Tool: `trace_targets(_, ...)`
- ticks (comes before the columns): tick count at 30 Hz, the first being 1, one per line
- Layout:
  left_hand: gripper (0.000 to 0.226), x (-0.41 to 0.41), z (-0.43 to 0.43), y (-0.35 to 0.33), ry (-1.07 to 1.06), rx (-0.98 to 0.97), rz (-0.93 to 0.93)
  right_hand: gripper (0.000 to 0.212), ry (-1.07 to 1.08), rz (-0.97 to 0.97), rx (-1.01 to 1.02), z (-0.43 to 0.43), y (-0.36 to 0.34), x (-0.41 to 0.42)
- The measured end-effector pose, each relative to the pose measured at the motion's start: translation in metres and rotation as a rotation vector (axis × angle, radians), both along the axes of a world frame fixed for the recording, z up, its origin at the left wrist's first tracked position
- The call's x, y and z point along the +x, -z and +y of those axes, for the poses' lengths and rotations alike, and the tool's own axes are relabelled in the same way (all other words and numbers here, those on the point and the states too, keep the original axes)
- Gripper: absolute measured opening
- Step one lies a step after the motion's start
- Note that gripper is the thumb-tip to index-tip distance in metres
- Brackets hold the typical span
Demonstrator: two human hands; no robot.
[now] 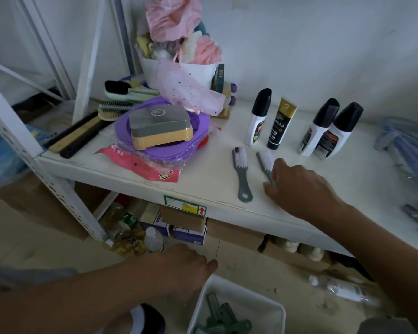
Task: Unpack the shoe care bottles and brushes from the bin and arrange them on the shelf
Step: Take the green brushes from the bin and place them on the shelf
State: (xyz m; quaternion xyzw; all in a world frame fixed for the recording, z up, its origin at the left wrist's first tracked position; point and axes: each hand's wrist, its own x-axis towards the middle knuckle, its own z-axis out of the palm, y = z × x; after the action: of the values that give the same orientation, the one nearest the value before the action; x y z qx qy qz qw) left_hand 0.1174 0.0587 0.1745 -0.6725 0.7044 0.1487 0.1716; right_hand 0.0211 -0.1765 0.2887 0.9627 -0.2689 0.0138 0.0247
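Observation:
On the white shelf stand three white bottles with black caps and a black and gold tube. One grey-green brush lies flat in front of them. My right hand is closed on the handle of a second brush, whose white bristle head rests on the shelf. My left hand hovers low over the floor beside the white bin, holding nothing that I can see. Several green brushes lie inside the bin.
The shelf's left part holds a purple tray with a grey and yellow box, a white tub of sponges, larger brushes and combs. Blue cloth lies at the right. Cardboard boxes and plastic bottles sit under the shelf.

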Motion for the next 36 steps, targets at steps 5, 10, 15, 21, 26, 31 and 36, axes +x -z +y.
trace_targets(5, 0.047, 0.006, 0.0, -0.006, -0.064, 0.083, 0.031, 0.033, -0.073, -0.042, -0.002, 0.03, 0.002, -0.021)
trace_targets(10, 0.041, 0.004, 0.002, -0.02, -0.104, 0.255, 0.018, 0.019, -0.135, -0.064, 0.085, 0.06, 0.013, -0.048)
trace_targets(15, 0.048, -0.002, 0.012, -0.013, -0.092, 0.368, -0.053, 0.02, -0.206, 0.123, 0.211, 0.096, 0.074, -0.068)
trace_targets(21, 0.087, -0.004, 0.015, -0.008, -0.135, 0.249, 0.009, 0.036, -0.173, 0.469, 0.309, 0.107, 0.191, -0.09)
trace_targets(26, 0.087, -0.006, 0.01, -0.003, -0.108, 0.166, 0.055, 0.039, -0.115, 0.616, 0.453, 0.11, 0.274, -0.098)
trace_targets(31, 0.083, -0.005, 0.009, 0.002, -0.075, 0.178, 0.038, 0.037, -0.029, 0.616, 0.565, 0.115, 0.318, -0.09)
trace_targets(36, 0.079, 0.004, 0.01, 0.012, -0.079, 0.201, 0.021, 0.036, 0.07, 0.656, 0.527, 0.121, 0.341, -0.092)
